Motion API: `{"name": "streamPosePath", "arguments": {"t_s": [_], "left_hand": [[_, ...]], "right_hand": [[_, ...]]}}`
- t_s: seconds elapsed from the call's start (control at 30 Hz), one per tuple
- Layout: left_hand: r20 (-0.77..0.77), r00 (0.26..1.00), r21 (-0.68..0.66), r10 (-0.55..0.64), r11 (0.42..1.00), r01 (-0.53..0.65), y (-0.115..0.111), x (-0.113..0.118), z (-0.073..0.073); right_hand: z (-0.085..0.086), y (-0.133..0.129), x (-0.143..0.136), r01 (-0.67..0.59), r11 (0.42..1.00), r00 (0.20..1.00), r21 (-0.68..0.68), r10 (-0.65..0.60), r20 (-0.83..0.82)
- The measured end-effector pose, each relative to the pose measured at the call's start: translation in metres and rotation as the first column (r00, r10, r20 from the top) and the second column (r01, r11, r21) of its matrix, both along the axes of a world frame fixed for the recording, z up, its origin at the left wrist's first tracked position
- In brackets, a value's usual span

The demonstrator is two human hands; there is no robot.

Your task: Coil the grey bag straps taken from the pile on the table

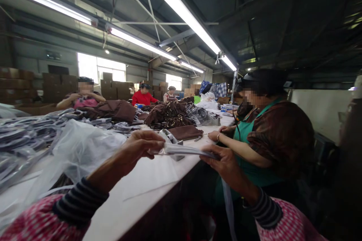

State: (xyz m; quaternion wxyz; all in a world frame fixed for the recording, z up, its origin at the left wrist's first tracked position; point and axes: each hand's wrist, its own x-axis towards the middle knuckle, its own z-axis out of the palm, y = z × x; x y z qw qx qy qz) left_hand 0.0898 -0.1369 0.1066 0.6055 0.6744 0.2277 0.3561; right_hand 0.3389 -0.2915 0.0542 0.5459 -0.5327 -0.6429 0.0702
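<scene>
A pale grey-white strap (183,150) is stretched between my two hands, above the edge of the white table (147,180). At its left end, my left hand (143,144) pinches it between thumb and fingers. My right hand (219,160) grips the other end, and a loose length of the strap hangs below that hand. Behind the strap sits a small grey device (167,135), partly hidden. A clear plastic bag (85,148) lies on the table beyond my left forearm.
A large heap of grey-white straps (31,135) covers the left of the table. Brown cloth pieces (169,115) are piled farther back. A co-worker in a green apron (266,139) is close on my right, and several others sit across the table.
</scene>
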Motion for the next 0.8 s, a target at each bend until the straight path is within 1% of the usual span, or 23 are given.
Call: {"name": "streamPosePath", "arguments": {"t_s": [0.07,0.17,0.27,0.33,0.4,0.53,0.6,0.63,0.7,0.73,0.8], "left_hand": [[-0.083,0.988,-0.005,-0.133,0.991,0.134,-0.003,-0.008,-0.006],[-0.114,0.94,-0.082,-0.32,0.946,0.312,-0.017,-0.006,-0.02],[-0.161,0.871,-0.187,-0.463,0.881,0.434,-0.032,0.002,-0.037],[-0.167,0.837,-0.25,-0.521,0.844,0.475,-0.041,0.006,-0.049],[-0.083,0.844,-0.301,-0.53,0.821,0.485,-0.048,0.006,-0.06],[0.144,0.873,-0.367,-0.466,0.794,0.484,-0.058,0.003,-0.077],[0.187,0.871,-0.383,-0.455,0.782,0.491,-0.061,0.002,-0.086],[0.201,0.869,-0.387,-0.452,0.778,0.494,-0.061,0.002,-0.089],[0.222,0.854,-0.39,-0.47,0.76,0.519,-0.063,0.001,-0.096],[0.232,0.843,-0.394,-0.485,0.745,0.538,-0.063,0.001,-0.099],[0.242,0.826,-0.405,-0.51,0.72,0.563,-0.065,-0.001,-0.102]], "right_hand": [[0.007,0.0,0.011,0.011,0.996,0.991,0.091,-0.023,0.134],[0.016,0.002,0.014,-0.036,0.98,0.943,0.198,-0.032,0.331],[0.02,0.004,0.009,-0.121,0.962,0.884,0.243,-0.007,0.467],[0.02,0.006,0.007,-0.165,0.951,0.847,0.263,0.0,0.532],[0.02,0.01,0.007,-0.178,0.946,0.8,0.269,-0.02,0.599],[0.019,0.024,0.01,-0.118,0.938,0.653,0.325,-0.174,0.737],[0.019,0.033,0.009,-0.092,0.933,0.591,0.348,-0.23,0.773],[0.019,0.038,0.008,-0.086,0.932,0.575,0.353,-0.242,0.781],[0.02,0.048,0.004,-0.074,0.931,0.577,0.358,-0.253,0.777],[0.021,0.053,0.003,-0.071,0.931,0.592,0.358,-0.249,0.767],[0.021,0.063,0.004,-0.079,0.937,0.647,0.34,-0.211,0.733]]}}
